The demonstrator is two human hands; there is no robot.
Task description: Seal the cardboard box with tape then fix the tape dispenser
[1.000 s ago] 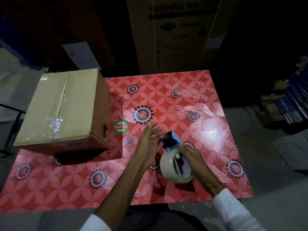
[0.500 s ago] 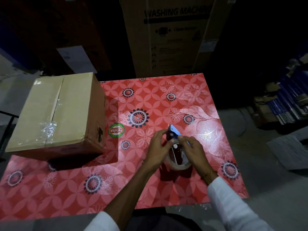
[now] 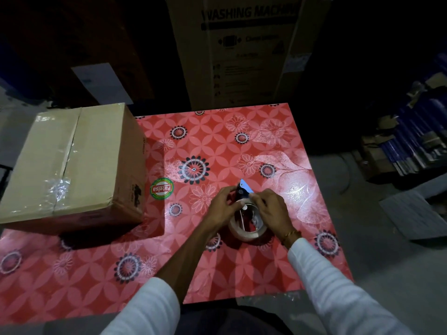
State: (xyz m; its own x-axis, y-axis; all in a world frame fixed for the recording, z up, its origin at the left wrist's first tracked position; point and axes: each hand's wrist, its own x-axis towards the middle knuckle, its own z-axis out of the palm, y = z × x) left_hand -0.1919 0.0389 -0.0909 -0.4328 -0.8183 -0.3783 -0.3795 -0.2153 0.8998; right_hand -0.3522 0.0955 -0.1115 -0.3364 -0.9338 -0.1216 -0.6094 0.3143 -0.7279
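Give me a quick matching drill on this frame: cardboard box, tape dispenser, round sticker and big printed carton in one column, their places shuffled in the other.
Things:
1. cardboard box
2. tape dispenser
3. round sticker
4. washing machine carton

Places:
A. flat on the red tabletop, between the box and the hands
B. standing beyond the table's far edge
C. on the table's left side, clear tape over its top seam
D. gripped by the left hand and the right hand

Pairs: 1-C, 2-D, 3-A, 4-B
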